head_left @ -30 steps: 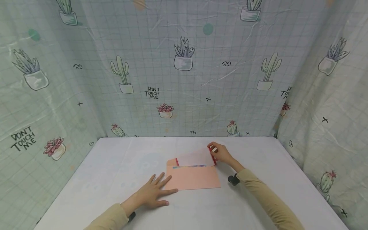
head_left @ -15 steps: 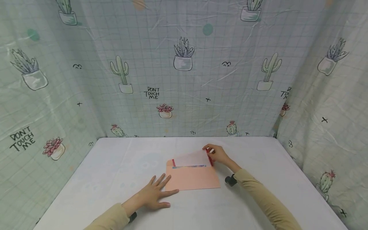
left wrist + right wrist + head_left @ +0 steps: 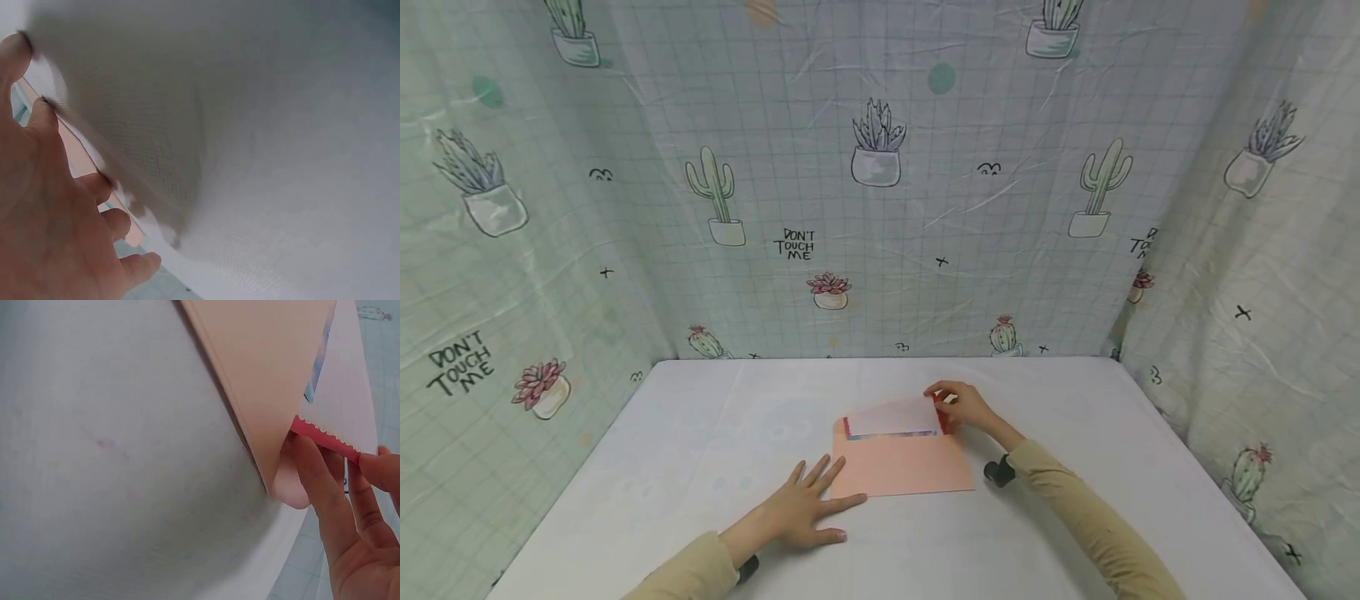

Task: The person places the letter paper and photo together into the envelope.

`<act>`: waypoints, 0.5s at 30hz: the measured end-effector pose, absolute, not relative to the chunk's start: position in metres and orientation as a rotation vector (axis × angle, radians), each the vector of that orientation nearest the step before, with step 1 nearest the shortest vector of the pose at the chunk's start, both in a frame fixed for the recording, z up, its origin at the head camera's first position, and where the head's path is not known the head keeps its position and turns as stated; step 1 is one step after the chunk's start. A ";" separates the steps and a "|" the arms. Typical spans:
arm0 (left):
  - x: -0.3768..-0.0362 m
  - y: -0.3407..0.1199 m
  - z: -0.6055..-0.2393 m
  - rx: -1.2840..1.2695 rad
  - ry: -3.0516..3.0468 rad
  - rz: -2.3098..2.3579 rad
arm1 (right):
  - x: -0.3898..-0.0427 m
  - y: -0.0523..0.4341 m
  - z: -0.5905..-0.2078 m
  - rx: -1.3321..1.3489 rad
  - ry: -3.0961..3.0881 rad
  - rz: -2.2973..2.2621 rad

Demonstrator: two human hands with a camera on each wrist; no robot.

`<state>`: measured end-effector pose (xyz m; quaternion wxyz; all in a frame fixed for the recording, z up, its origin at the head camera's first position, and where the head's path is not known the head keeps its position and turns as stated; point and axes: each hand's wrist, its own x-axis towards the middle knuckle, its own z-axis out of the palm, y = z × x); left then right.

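A salmon-pink envelope (image 3: 901, 465) lies flat on the white table (image 3: 1075, 417), its open mouth facing the far side. A white card (image 3: 891, 416) with red scalloped ends sticks partly out of that mouth. My right hand (image 3: 946, 405) pinches the card's right red end. In the right wrist view the fingers (image 3: 327, 487) grip the red edge (image 3: 325, 437) beside the envelope (image 3: 262, 369) corner. My left hand (image 3: 808, 500) lies flat on the table with spread fingers touching the envelope's near left corner. The left wrist view shows the left hand (image 3: 50, 212) pressed down.
A cactus-print curtain (image 3: 880, 208) closes in the table at the back, left and right. The table's far edge runs just behind the envelope. A black wrist-camera mount (image 3: 997, 471) sits on my right forearm.
My right hand has moved left and down, sliding the card deeper into the envelope, so less white shows. The left hand has stayed put.
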<state>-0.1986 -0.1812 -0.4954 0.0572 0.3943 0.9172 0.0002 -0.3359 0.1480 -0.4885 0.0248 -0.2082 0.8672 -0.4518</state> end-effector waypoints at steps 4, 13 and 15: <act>-0.197 -0.181 -0.492 1.202 2.781 0.015 | -0.334 0.149 -0.489 -0.717 2.666 -1.372; -0.194 -0.179 -0.487 1.193 2.769 0.030 | -0.328 0.146 -0.480 -0.675 2.758 -1.071; -0.194 -0.179 -0.487 1.198 2.768 0.042 | -0.328 0.147 -0.478 -0.673 2.740 -1.074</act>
